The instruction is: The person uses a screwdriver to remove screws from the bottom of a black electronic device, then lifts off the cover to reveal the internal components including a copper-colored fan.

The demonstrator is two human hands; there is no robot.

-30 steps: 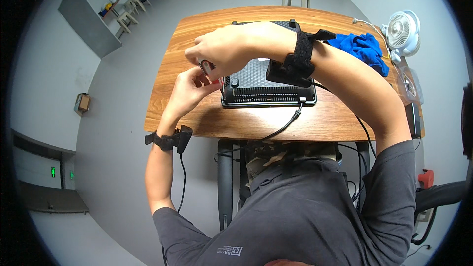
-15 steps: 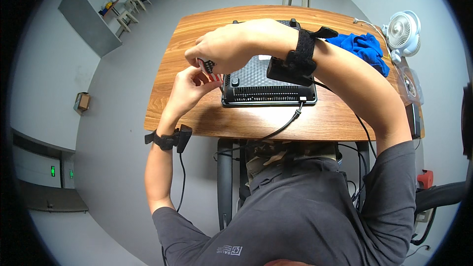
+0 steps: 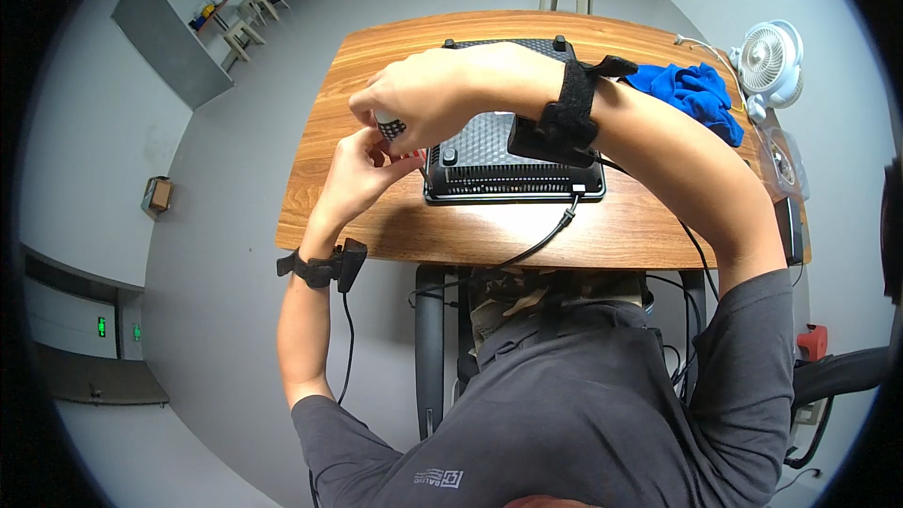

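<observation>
2 hands meet above the left part of the wooden table. The right hand, reaching across, pinches a small white cylinder with a dark patterned band between its fingertips; the left hand sits just beneath, fingers curled at its lower end, hold unclear. It looks light, rigid and smooth, best held around its sides. Beside them lies a black ribbed device with a cable.

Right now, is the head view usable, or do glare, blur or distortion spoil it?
Head view: sharp, evenly lit; a mild bright sheen on the wooden table below the black device; fisheye bends the table edges, with a black rim around the picture; the right hand hides the small item.
</observation>
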